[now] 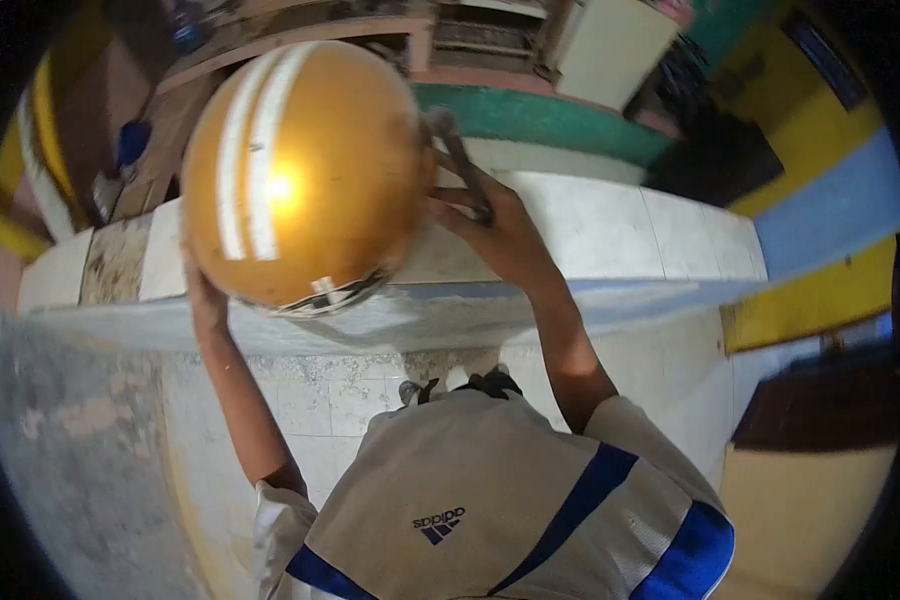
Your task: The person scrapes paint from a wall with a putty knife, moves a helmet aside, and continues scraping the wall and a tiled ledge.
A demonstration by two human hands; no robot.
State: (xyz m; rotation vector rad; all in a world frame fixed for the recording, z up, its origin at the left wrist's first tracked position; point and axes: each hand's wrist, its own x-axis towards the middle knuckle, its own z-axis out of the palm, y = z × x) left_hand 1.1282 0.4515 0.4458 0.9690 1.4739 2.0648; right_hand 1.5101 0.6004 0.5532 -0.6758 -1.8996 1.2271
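White tiled ledge (600,225) partly behind golden helmet (335,150)

A low ledge (600,225) topped with white tiles crosses the room before me, one tile (117,262) near its left end badly stained, with pale floor tiles (305,405) on the near side and a patchy grey surface (70,430) off to the left. Beyond it I can see a green band (550,125), pinkish wooden shelving (300,45) and a pale panel (615,50). Over on the right, the wall is painted blue (830,220) and yellow (820,300), the light brighter on the tiles than in the dim far corners.
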